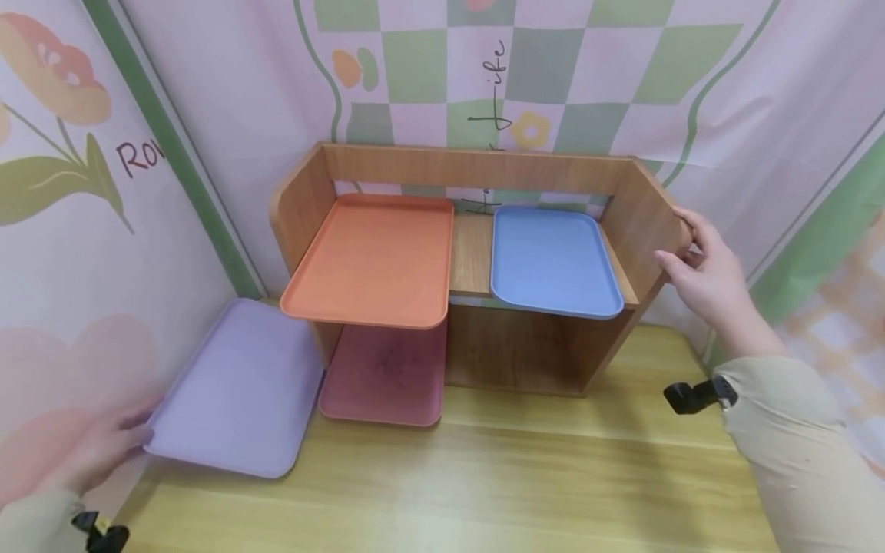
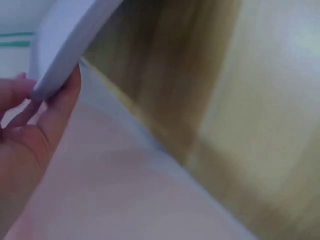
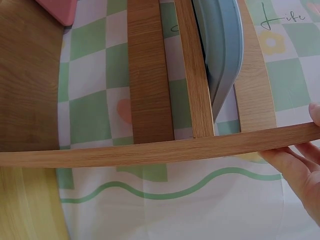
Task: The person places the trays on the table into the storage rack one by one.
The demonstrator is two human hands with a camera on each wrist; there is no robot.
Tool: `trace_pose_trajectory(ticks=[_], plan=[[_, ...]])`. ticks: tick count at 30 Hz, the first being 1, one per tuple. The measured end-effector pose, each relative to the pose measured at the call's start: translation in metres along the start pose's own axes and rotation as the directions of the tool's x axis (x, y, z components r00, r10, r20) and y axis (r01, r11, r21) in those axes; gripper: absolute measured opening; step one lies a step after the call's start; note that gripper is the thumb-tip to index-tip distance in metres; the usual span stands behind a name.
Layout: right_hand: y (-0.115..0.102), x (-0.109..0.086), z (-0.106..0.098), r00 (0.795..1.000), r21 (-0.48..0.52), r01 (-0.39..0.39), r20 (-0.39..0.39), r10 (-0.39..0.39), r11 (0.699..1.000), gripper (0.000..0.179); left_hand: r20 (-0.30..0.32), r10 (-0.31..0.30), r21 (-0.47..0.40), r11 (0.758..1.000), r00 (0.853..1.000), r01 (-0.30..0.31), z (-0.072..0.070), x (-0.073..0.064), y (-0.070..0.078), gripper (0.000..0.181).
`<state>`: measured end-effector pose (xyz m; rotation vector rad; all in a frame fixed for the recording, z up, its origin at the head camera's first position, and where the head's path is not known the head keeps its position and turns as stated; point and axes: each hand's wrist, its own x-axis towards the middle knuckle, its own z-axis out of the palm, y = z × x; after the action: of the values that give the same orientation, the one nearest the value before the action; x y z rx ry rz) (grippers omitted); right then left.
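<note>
At the lower left of the head view my left hand [image 1: 104, 449] pinches the near-left corner of a purple tray [image 1: 238, 392]. The left wrist view shows thumb and fingers on both faces of that tray [image 2: 65, 47], which is raised off the table there. My right hand [image 1: 712, 276] grips the right side panel of a wooden two-tier shelf [image 1: 477, 169] by its upper front edge; the right wrist view shows the fingers [image 3: 287, 165] around that panel. On the upper tier lie an orange tray [image 1: 373, 261] at left and a blue tray [image 1: 553, 261] at right.
A dark pink tray [image 1: 387, 376] lies in the lower left of the shelf, its front sticking out. The orange and blue trays overhang the upper tier. Printed cloth [image 1: 415, 69] hangs behind and on both sides. The wood-grain table [image 1: 484, 476] extends in front.
</note>
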<state>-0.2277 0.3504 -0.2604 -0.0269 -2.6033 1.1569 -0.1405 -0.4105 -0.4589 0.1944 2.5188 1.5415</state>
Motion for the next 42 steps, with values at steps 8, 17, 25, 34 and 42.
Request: trace_pose_trajectory(ticks=[8, 17, 25, 34, 42], plan=[[0.000, 0.000, 0.000, 1.000, -0.004, 0.002, -0.005, -0.002, 1.000, 0.064, -0.064, -0.101, 0.290, 0.950, 0.993, 0.115, -0.014, 0.008, 0.035, 0.045], [0.005, -0.001, 0.002, 1.000, 0.017, 0.013, -0.002, -0.013, 1.000, 0.063, -0.121, -0.033, 0.425, 0.902, 0.992, 0.082, -0.042, 0.016, 0.067, 0.048], [0.005, 0.000, 0.004, 1.000, 0.006, -0.002, 0.003, 0.002, 1.000, 0.063, -0.093, -0.099, 0.509, 0.850, 0.991, 0.132, -0.065, 0.019, 0.095, 0.052], [0.004, 0.001, 0.002, 1.000, 0.011, 0.015, -0.003, -0.015, 1.000, 0.063, -0.027, -0.062, 0.649, 0.758, 0.998, 0.065, -0.070, 0.015, 0.111, 0.041], [0.003, 0.002, 0.002, 1.000, 0.015, 0.004, -0.003, -0.004, 1.000, 0.063, 0.052, -0.148, 0.559, 0.824, 0.988, 0.094, -0.050, 0.013, 0.115, 0.039]])
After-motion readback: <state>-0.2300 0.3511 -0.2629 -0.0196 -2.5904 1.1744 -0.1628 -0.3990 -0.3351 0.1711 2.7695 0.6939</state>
